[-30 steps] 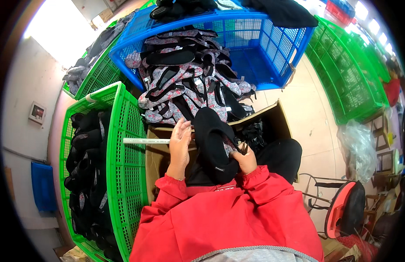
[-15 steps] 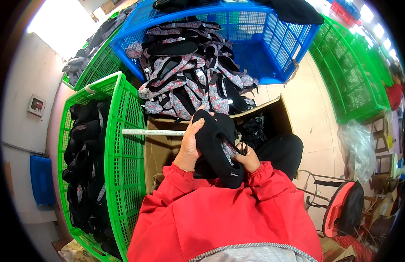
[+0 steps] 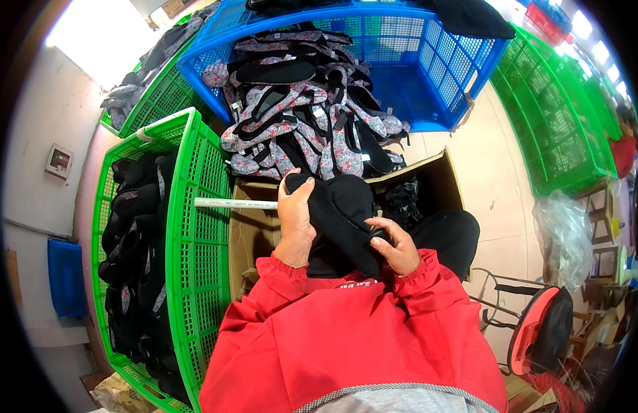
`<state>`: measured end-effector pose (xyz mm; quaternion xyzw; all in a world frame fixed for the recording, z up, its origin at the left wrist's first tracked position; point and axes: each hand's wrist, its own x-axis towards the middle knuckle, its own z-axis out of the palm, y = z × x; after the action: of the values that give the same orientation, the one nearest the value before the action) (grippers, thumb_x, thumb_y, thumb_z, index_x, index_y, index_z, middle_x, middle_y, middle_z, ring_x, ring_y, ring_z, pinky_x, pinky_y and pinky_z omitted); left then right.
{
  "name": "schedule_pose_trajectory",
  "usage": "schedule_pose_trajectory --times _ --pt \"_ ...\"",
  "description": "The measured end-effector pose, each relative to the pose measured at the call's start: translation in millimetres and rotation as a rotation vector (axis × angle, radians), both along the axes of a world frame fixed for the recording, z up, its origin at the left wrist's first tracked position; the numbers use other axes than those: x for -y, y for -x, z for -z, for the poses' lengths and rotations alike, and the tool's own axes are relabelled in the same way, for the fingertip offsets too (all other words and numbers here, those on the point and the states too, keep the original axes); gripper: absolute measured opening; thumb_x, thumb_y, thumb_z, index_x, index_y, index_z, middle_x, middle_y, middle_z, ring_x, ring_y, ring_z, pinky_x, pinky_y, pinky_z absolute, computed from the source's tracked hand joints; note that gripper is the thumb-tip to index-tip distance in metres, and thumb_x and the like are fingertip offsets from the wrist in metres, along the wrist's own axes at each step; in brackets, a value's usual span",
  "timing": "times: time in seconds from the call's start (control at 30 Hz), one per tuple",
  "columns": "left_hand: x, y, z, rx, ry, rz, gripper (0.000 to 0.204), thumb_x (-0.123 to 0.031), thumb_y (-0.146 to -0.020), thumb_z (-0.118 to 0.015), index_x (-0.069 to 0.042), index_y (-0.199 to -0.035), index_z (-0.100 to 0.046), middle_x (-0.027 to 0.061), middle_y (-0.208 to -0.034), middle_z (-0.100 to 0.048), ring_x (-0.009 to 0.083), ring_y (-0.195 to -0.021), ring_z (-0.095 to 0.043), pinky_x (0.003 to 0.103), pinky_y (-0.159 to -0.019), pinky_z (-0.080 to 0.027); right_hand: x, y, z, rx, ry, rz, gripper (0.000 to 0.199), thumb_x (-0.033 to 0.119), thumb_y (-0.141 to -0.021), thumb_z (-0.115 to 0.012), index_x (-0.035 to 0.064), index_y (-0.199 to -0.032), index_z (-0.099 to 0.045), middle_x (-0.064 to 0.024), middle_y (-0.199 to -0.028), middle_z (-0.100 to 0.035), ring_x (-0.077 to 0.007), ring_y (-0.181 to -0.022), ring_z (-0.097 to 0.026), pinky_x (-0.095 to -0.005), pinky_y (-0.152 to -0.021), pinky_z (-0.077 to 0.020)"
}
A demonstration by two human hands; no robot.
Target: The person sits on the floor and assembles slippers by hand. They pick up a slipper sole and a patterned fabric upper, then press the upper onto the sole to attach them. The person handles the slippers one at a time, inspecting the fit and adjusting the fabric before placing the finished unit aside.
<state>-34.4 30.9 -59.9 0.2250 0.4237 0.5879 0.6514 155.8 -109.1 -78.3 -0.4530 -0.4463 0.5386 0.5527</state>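
Over an open cardboard box, my two hands hold a black cloth slipper at a slant. My left hand is closed around its upper left end, with the thumb on top. At the right edge of the slipper my right hand pinches the fabric between thumb and fingers. The slipper's opening is mostly turned out of sight. A rounded black fabric part shows behind it; whether it belongs to the same slipper I cannot tell. Beyond the box lies a pile of flower-patterned slippers with black soles.
A blue crate on its side holds the pile. At left stands a green crate of black slippers, with a pale rod sticking out toward the box. Green crates, a plastic bag and a red-and-black stool are at right.
The slipper has turned, so its patterned lining no longer shows. My left hand has moved a little left, and my right hand has shifted up along the slipper's edge.
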Motion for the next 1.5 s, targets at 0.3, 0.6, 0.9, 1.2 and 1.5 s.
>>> schedule_pose_trajectory --times 0.3,0.6,0.9,1.2,1.5 --pt "0 7 -7 -0.059 0.03 0.1 0.028 -0.023 -0.091 -0.07 -0.008 -0.11 -0.056 -0.0001 -0.092 -0.057 0.0108 -0.083 -0.054 0.024 -0.078 -0.045 1 -1 25 -0.315 0.103 0.272 0.014 0.011 -0.091 -0.069 0.0037 -0.102 -0.066 0.0011 -0.095 -0.064 -0.0063 -0.085 -0.055 -0.0214 -0.08 -0.0446" --pt "0 3 9 -0.268 -0.166 0.028 0.031 -0.035 -0.098 -0.06 -0.01 -0.081 -0.052 -0.0089 -0.074 -0.039 0.0031 -0.068 -0.031 0.022 -0.059 -0.026 -6 -27 75 -0.34 0.3 0.41 0.021 0.019 -0.088 -0.073 0.0057 -0.104 -0.067 0.0019 -0.092 -0.065 -0.0073 -0.081 -0.058 -0.0221 -0.076 -0.0466" --pt "10 3 -1 -0.01 -0.064 0.099 0.037 -0.043 -0.101 -0.051 -0.008 -0.091 -0.06 0.0016 -0.086 -0.06 0.0133 -0.079 -0.056 0.029 -0.073 -0.046 -8 -36 115 -0.442 0.423 0.298 0.025 0.023 -0.091 -0.071 0.004 -0.105 -0.065 -0.0021 -0.09 -0.067 -0.0113 -0.079 -0.063 -0.0267 -0.074 -0.052" --pt "42 -28 -23 0.654 0.093 0.454 0.059 -0.053 -0.103 -0.03 -0.008 -0.137 -0.05 0.0093 -0.138 -0.054 0.0273 -0.126 -0.05 0.046 -0.109 -0.039 -6 -19 93 -0.6 0.428 0.162 0.025 0.024 -0.096 -0.063 0.0024 -0.109 -0.062 -0.0097 -0.102 -0.069 -0.0151 -0.087 -0.066 -0.029 -0.079 -0.0544" --pt "65 -37 -32 0.082 -0.04 0.497 0.036 -0.033 -0.103 -0.051 -0.001 -0.116 -0.06 0.0028 -0.109 -0.063 0.0101 -0.103 -0.056 0.026 -0.095 -0.043 -17 -18 6 -0.434 0.207 0.341 0.023 0.026 -0.099 -0.056 0.0066 -0.112 -0.058 0.0 -0.073 -0.061 -0.0039 -0.044 -0.037 -0.0195 -0.04 -0.0256"
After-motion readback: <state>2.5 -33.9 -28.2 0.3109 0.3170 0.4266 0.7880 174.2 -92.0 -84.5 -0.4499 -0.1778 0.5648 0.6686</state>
